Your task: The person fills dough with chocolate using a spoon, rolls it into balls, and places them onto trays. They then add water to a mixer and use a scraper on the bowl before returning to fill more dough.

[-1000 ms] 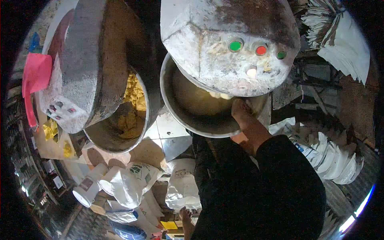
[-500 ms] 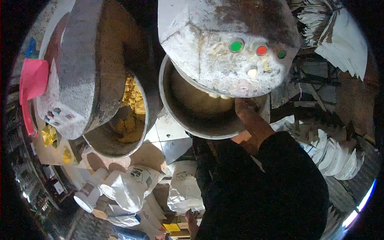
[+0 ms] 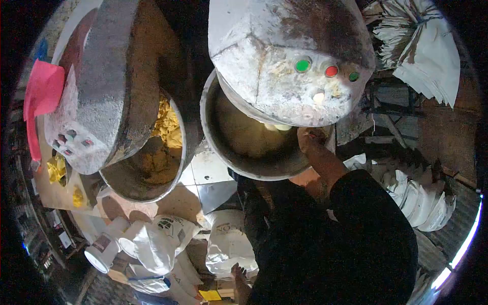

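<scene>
My right hand [image 3: 311,139] is over the right side of a large metal mixing bowl [image 3: 207,119], just below the mixer head [image 3: 284,81]. Its fingers look curled, and what they hold, if anything, is hidden. Pale lumps [image 3: 277,126] show under the mixer head's lower edge, left of that hand. Inside the bowl, the lower part is in shadow. Low in the view, my left hand [image 3: 239,272] hangs beside a white printed sack [image 3: 229,244], its fingers slightly apart and holding nothing that I can see.
A second mixer [image 3: 107,101] stands at left over a bowl [image 3: 168,190] holding yellow dough [image 3: 168,127]. A pink scoop-like item [image 3: 44,89] hangs on its side. White buckets [image 3: 101,251] and sacks [image 3: 175,229] stand on the floor. Stacked white bags [image 3: 422,198] lie at right.
My right hand has drawn out slightly from beneath the mixer head, and its curled fingers now show more. The whole view has shifted a little. My left hand stays low near the sack.
</scene>
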A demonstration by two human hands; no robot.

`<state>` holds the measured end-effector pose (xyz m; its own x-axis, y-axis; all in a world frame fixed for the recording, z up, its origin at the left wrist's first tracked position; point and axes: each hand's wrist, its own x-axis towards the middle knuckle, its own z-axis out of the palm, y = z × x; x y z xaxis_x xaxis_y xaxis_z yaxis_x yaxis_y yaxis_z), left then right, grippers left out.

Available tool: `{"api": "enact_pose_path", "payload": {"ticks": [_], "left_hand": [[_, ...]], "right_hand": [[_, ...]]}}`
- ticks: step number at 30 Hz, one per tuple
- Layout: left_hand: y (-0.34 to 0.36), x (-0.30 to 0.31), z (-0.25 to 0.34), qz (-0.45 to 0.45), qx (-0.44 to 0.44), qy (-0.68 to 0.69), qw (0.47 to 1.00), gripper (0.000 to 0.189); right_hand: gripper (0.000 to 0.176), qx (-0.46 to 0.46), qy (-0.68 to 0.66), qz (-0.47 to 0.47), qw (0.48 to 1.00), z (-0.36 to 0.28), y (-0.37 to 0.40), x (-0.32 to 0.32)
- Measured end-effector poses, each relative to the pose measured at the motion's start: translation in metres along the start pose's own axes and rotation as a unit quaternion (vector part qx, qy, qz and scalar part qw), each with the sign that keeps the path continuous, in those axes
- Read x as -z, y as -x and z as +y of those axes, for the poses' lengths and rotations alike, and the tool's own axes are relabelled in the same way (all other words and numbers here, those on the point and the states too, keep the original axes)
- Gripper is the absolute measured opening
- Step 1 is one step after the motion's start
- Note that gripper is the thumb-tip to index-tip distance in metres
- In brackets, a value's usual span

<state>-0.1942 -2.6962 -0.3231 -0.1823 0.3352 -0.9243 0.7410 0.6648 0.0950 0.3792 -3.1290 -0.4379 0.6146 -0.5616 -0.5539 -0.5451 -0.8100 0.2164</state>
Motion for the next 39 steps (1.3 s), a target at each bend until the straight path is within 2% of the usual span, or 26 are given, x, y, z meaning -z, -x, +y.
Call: {"api": "enact_pose_path", "payload": {"ticks": [3, 6, 9, 11, 13, 15, 19, 20, 23, 24, 25, 27, 28, 29, 31, 33, 35, 36, 37, 38, 39], "left_hand": [[0.010, 0.002, -0.011, -0.038, -0.032, 0.019, 0.999, 0.039], [0.024, -0.004, -0.022, -0.077, -0.078, 0.044, 0.993, 0.039], [0.012, -0.005, -0.028, 0.005, 0.013, 0.018, 1.000, 0.035], [0.010, -0.011, -0.037, 0.018, 0.038, 0.016, 0.999, 0.034], [0.002, -0.016, -0.037, 0.011, 0.043, 0.012, 0.999, 0.034], [-0.011, -0.022, -0.030, -0.008, 0.031, 0.008, 0.999, 0.033], [-0.050, -0.034, -0.016, -0.048, -0.008, -0.004, 0.999, 0.033], [-0.062, -0.034, -0.008, -0.068, -0.021, 0.003, 0.997, 0.032], [-0.071, -0.030, 0.044, -0.159, -0.054, 0.052, 0.984, 0.030], [-0.062, -0.034, 0.059, -0.131, -0.096, 0.017, 0.987, 0.029], [-0.052, -0.037, 0.075, -0.102, -0.139, -0.022, 0.985, 0.029], [-0.034, -0.035, 0.108, -0.109, -0.219, -0.012, 0.970, 0.029], [-0.044, -0.027, 0.116, -0.163, -0.269, 0.045, 0.948, 0.030], [-0.040, -0.035, 0.134, -0.087, -0.264, -0.011, 0.960, 0.030], [-0.030, -0.049, 0.159, -0.109, -0.318, -0.009, 0.942, 0.031], [-0.034, -0.074, 0.190, -0.109, -0.365, -0.116, 0.918, 0.029], [-0.067, -0.120, 0.214, -0.101, -0.501, -0.157, 0.845, 0.029], [-0.025, -0.149, 0.234, -0.154, -0.465, -0.155, 0.858, 0.028], [0.036, -0.190, 0.258, -0.208, -0.427, -0.152, 0.866, 0.027], [0.050, -0.221, 0.270, -0.301, -0.472, -0.159, 0.813, 0.027], [0.089, -0.254, 0.282, -0.373, -0.444, -0.170, 0.797, 0.028]], "right_hand": [[0.037, 0.017, -0.001, 0.020, 1.000, 0.004, -0.010, 0.007], [0.038, 0.087, -0.016, 0.050, 0.995, 0.005, -0.042, 0.031], [0.039, 0.193, -0.041, 0.039, 0.980, -0.002, -0.075, 0.075], [0.039, 0.269, -0.049, 0.021, 0.962, -0.006, -0.076, 0.090], [0.040, 0.330, -0.052, 0.011, 0.943, -0.002, -0.065, 0.086], [0.040, 0.390, -0.072, 0.038, 0.917, 0.003, -0.039, 0.054], [0.041, 0.499, -0.084, 0.059, 0.860, -0.009, 0.036, 0.029], [0.049, 0.503, -0.050, 0.019, 0.863, -0.024, 0.068, 0.049], [0.046, 0.496, -0.111, 0.071, 0.858, -0.044, 0.088, 0.053], [0.033, 0.411, -0.043, 0.050, 0.909, -0.051, 0.072, 0.029], [0.042, 0.405, -0.027, 0.066, 0.911, -0.049, 0.073, 0.030], [0.062, 0.391, -0.005, 0.104, 0.914, -0.054, 0.079, 0.036], [0.066, 0.401, -0.016, 0.085, 0.912, -0.054, 0.074, 0.031], [0.064, 0.398, -0.030, 0.090, 0.912, -0.052, 0.074, 0.023], [0.058, 0.387, -0.059, 0.104, 0.914, -0.041, 0.081, 0.005], [0.053, 0.378, -0.086, 0.127, 0.913, -0.034, 0.086, -0.003], [0.048, 0.376, -0.114, 0.153, 0.907, -0.041, 0.087, 0.004], [0.050, 0.326, -0.086, 0.031, 0.941, -0.047, 0.109, 0.031], [0.049, 0.379, -0.114, 0.075, 0.915, -0.047, 0.124, 0.045], [0.048, 0.430, -0.140, 0.117, 0.884, -0.046, 0.138, 0.053], [0.047, 0.480, -0.167, 0.159, 0.847, -0.047, 0.151, 0.059]]}}
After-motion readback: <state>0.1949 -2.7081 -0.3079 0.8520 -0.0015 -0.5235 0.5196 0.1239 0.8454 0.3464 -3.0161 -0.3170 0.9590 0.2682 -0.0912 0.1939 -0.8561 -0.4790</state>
